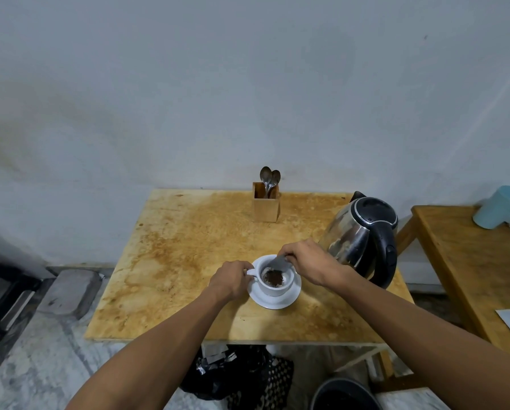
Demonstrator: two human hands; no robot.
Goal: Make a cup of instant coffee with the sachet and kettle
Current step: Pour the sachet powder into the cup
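Left hand (pixel 230 278) fingers pinch the cup (pixel 274 279) handle to steady it; right hand (pixel 310 261) fingers hold the tilted sachet (pixel 279 263), tipping powder inside.

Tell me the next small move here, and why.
Probably finish emptying the sachet, then put it aside. The right hand holds it tilted over the white cup, where dry brown powder already lies and no water shows. The left hand steadies the cup by its handle on the saucer. The kettle stands untouched to the right.
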